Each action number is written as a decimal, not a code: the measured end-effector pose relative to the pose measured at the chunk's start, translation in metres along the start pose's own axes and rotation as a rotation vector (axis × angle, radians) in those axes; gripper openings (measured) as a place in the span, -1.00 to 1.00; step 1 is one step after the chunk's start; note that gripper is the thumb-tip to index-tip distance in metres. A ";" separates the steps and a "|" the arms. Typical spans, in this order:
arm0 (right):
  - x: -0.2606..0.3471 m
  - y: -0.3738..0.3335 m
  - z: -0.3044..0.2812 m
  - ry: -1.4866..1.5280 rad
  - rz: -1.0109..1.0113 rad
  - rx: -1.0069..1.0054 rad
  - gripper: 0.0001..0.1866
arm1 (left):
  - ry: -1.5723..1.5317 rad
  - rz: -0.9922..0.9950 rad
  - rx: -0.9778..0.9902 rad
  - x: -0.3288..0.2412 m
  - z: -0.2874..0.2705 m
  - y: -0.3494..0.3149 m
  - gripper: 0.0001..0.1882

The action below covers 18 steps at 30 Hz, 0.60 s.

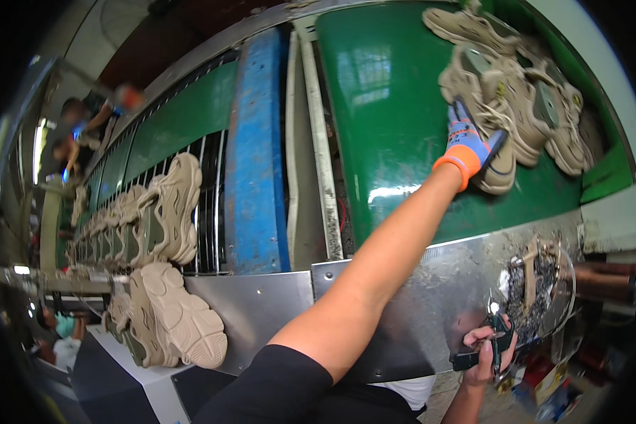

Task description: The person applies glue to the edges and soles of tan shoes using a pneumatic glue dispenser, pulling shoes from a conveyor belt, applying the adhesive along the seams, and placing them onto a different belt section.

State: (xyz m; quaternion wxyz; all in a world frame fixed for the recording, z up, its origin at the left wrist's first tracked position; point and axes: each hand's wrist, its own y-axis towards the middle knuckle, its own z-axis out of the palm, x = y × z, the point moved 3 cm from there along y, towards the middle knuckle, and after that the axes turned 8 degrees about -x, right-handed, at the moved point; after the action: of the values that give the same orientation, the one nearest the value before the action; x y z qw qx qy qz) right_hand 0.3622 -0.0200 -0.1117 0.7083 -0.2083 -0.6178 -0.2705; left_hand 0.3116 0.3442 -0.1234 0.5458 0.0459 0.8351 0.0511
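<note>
My left hand (pixel 466 145), in a blue-grey glove with an orange cuff, reaches across to a pile of beige chunky sneakers (pixel 519 116) on a green surface. Its fingers and thumb straddle a beige sneaker (pixel 499 175) at the pile's near left side, by the laces. How firmly it grips is partly hidden. Low on the right, my bare right hand (pixel 484 350) is closed around a small black hand tool (pixel 502 343). A bright spot shows at the tool's upper end; its exact kind is unclear.
Several beige sneakers (pixel 173 212) stand in a row along a roller conveyor at left. More sneakers (pixel 180 318) lie by the metal ledge (pixel 261 300). A blue beam (pixel 258 155) divides the green surfaces. A worn, dark-speckled fixture (pixel 537 279) sits at right. Other people work far left.
</note>
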 end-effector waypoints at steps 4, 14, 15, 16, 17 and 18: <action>-0.004 0.006 -0.005 -0.019 -0.037 0.044 -0.36 | 0.313 0.219 0.597 0.022 -0.142 0.028 0.10; 0.009 0.007 0.005 0.016 -0.004 0.024 -0.41 | 0.714 -0.259 -0.132 0.147 -0.631 -0.109 -0.14; 0.007 0.007 0.005 0.026 -0.007 0.048 -0.42 | 0.944 -0.253 -0.284 0.145 -0.630 -0.121 -0.24; 0.004 0.008 0.005 0.037 -0.015 0.074 -0.42 | 1.169 -0.253 -0.443 0.134 -0.621 -0.130 -0.32; 0.001 0.009 0.004 0.049 -0.023 0.102 -0.45 | 1.198 -0.220 -0.424 0.120 -0.613 -0.135 -0.40; 0.002 0.007 0.007 0.060 -0.024 0.107 -0.45 | 1.222 -0.194 -0.394 0.110 -0.603 -0.140 -0.48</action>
State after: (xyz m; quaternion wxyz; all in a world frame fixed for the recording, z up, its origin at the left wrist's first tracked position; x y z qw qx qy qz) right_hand 0.3620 -0.0103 -0.1083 0.7333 -0.1545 -0.6125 -0.2516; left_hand -0.2875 0.1989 -0.0014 -0.0274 -0.1680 0.9705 0.1706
